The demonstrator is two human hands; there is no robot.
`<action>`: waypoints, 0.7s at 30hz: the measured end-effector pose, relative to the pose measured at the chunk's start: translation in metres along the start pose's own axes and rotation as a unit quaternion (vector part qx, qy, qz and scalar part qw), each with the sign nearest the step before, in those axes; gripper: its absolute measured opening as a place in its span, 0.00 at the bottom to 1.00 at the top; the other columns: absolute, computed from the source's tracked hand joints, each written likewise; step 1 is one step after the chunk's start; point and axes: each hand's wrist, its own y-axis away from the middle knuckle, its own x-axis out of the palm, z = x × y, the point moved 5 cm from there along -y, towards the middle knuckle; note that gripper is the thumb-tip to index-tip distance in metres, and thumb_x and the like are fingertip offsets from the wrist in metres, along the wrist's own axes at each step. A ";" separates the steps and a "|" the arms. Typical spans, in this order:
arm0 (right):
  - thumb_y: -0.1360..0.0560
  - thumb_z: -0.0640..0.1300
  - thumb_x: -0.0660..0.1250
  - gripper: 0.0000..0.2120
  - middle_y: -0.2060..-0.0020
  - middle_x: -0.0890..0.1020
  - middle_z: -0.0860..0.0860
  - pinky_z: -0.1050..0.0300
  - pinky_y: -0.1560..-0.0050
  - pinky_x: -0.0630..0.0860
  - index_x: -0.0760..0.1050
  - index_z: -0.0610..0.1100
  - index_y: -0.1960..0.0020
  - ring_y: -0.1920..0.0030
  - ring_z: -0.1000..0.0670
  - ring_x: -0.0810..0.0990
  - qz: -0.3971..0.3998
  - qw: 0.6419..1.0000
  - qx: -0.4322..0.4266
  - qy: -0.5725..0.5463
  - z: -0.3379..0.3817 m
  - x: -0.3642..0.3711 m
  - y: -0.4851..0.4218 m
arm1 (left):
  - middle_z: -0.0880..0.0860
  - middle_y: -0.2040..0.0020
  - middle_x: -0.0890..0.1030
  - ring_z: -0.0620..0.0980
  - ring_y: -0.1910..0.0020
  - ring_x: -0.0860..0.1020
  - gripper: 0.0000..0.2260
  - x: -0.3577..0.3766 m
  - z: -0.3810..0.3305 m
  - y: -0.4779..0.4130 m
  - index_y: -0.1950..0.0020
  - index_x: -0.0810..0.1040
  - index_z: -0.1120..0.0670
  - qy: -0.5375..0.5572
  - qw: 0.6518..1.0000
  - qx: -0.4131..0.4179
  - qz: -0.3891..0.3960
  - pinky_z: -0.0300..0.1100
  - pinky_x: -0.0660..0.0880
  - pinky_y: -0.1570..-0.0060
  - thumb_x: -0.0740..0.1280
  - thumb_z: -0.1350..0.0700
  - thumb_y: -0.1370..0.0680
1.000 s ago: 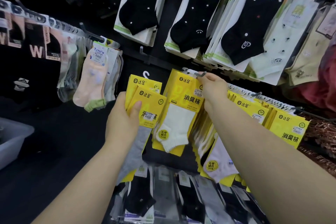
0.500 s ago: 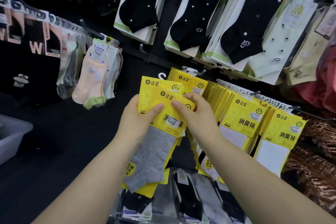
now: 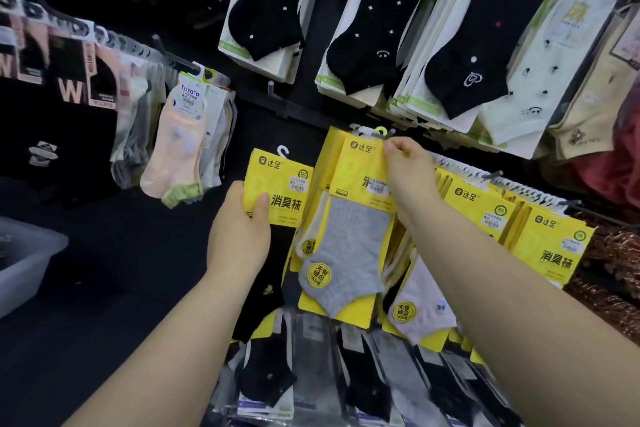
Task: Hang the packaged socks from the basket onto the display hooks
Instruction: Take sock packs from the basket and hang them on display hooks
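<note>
Right hand [image 3: 408, 170] pinches grey-sock pack [image 3: 349, 239], its hanger [image 3: 380, 131] just above the hand, probably nearly hung. Left hand [image 3: 239, 236] grips yellow pack [image 3: 277, 184], unhung.

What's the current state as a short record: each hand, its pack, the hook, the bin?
left hand: grips black sock pack by its yellow header
right hand: pinches top of grey sock pack at the display hook
hook: green hanger level with it; seated or not, cannot tell
bin: grey plastic bin, far left, contents unclear
</note>
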 end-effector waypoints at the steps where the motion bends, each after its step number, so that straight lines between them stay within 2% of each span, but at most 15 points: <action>1: 0.20 0.46 0.59 0.09 0.68 0.71 0.55 0.62 0.69 0.65 0.74 0.52 0.58 0.69 0.56 0.68 0.004 1.000 0.004 0.005 0.000 0.005 -0.004 | 0.45 0.56 0.79 0.46 0.58 0.77 0.07 0.000 -0.001 0.000 0.46 0.73 0.53 -0.007 1.000 0.004 0.002 0.45 0.72 0.59 0.59 0.52 0.19; 5: 0.22 0.46 0.63 0.04 0.64 0.74 0.57 0.63 0.66 0.67 0.76 0.47 0.51 0.63 0.56 0.72 -0.015 0.999 0.034 -0.026 -0.009 0.010 -0.013 | 0.46 0.57 0.79 0.48 0.57 0.78 0.08 0.000 -0.005 0.001 0.48 0.72 0.55 -0.020 1.000 0.020 0.008 0.49 0.75 0.57 0.59 0.51 0.19; 7: 0.24 0.47 0.66 0.10 0.59 0.74 0.57 0.63 0.65 0.67 0.74 0.45 0.44 0.61 0.56 0.72 -0.041 0.998 0.049 -0.026 -0.012 0.007 -0.010 | 0.45 0.57 0.79 0.49 0.57 0.78 0.08 0.001 -0.005 0.001 0.47 0.73 0.55 -0.014 1.000 0.016 0.013 0.48 0.74 0.56 0.59 0.51 0.19; 8: 0.25 0.48 0.68 0.16 0.54 0.74 0.55 0.61 0.62 0.70 0.71 0.44 0.40 0.58 0.55 0.73 -0.053 0.997 0.058 -0.011 -0.014 0.005 -0.006 | 0.45 0.57 0.79 0.49 0.57 0.78 0.08 0.001 -0.005 0.001 0.48 0.73 0.55 -0.009 1.000 0.012 0.015 0.48 0.74 0.57 0.59 0.51 0.19; 10: 0.26 0.48 0.70 0.22 0.41 0.70 0.49 0.53 0.46 0.72 0.66 0.43 0.37 0.45 0.48 0.72 -0.079 0.994 0.051 0.048 -0.015 0.000 0.005 | 0.45 0.58 0.79 0.48 0.57 0.78 0.07 0.002 -0.004 0.002 0.49 0.72 0.54 -0.006 1.000 0.009 0.022 0.45 0.73 0.60 0.59 0.52 0.19; 12: 0.26 0.48 0.70 0.22 0.39 0.67 0.47 0.50 0.36 0.68 0.66 0.44 0.37 0.38 0.47 0.68 -0.083 0.991 -0.016 0.103 -0.007 -0.002 0.021 | 0.45 0.58 0.79 0.45 0.57 0.78 0.05 0.006 -0.007 0.003 0.51 0.73 0.52 0.005 0.999 0.013 0.044 0.40 0.71 0.63 0.60 0.52 0.19; 14: 0.26 0.51 0.68 0.19 0.41 0.69 0.50 0.54 0.39 0.69 0.68 0.47 0.39 0.40 0.51 0.69 -0.003 0.993 -0.063 0.100 0.002 0.006 0.038 | 0.46 0.57 0.80 0.45 0.55 0.78 0.04 0.012 -0.012 0.007 0.52 0.73 0.49 0.045 0.995 0.009 0.087 0.39 0.72 0.60 0.60 0.53 0.19; 16: 0.25 0.55 0.66 0.15 0.43 0.73 0.53 0.62 0.47 0.71 0.70 0.49 0.42 0.45 0.57 0.74 0.102 0.992 -0.053 0.051 0.006 0.019 0.054 | 0.47 0.54 0.82 0.46 0.53 0.80 0.03 0.019 -0.017 0.013 0.50 0.74 0.48 0.095 0.985 -0.006 0.142 0.43 0.75 0.53 0.61 0.52 0.19; 17: 0.25 0.55 0.66 0.13 0.46 0.75 0.54 0.66 0.53 0.72 0.73 0.49 0.44 0.50 0.61 0.76 0.132 0.990 -0.050 0.025 0.008 0.022 0.060 | 0.48 0.52 0.82 0.47 0.52 0.81 0.04 0.022 -0.020 0.016 0.49 0.75 0.48 0.110 0.979 -0.009 0.169 0.45 0.76 0.50 0.61 0.52 0.19; 19: 0.24 0.52 0.66 0.08 0.56 0.78 0.55 0.68 0.60 0.73 0.77 0.47 0.52 0.63 0.63 0.77 0.139 0.989 -0.051 -0.025 0.012 0.021 0.066 | 0.48 0.51 0.83 0.47 0.52 0.81 0.04 0.029 -0.026 0.023 0.47 0.75 0.47 0.123 0.969 -0.004 0.213 0.47 0.77 0.49 0.61 0.52 0.19; 21: 0.24 0.49 0.67 0.07 0.61 0.80 0.53 0.64 0.59 0.75 0.79 0.48 0.58 0.63 0.58 0.77 0.123 0.989 -0.027 -0.074 0.012 0.015 0.066 | 0.48 0.50 0.82 0.47 0.51 0.81 0.05 0.034 -0.028 0.028 0.45 0.74 0.47 0.129 0.962 -0.004 0.241 0.45 0.77 0.49 0.61 0.52 0.19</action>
